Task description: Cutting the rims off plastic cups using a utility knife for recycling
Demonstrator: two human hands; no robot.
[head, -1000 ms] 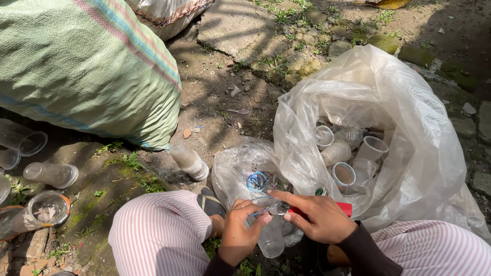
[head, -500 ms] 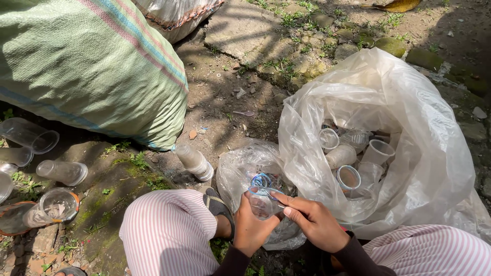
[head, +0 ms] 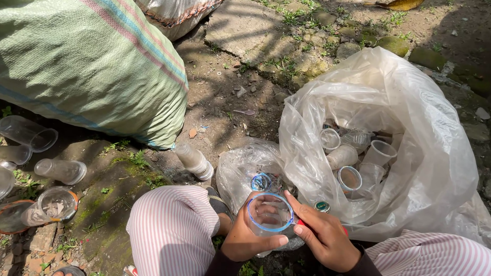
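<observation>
Since half a second earlier, both hands had turned the clear plastic cup mouth-up toward the camera, low in the frame's centre. Left hand fingers curled around its wall; right hand fingertips pinched its blue rim. Behind, at right, a clear plastic bag held more cups; a green sack filled the upper left.

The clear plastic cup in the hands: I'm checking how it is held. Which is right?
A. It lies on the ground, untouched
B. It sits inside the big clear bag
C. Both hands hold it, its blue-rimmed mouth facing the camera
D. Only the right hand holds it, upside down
C: the left hand and right hand both grip the clear plastic cup, whose blue-edged mouth faces up toward the camera, in front of the big clear bag.
</observation>
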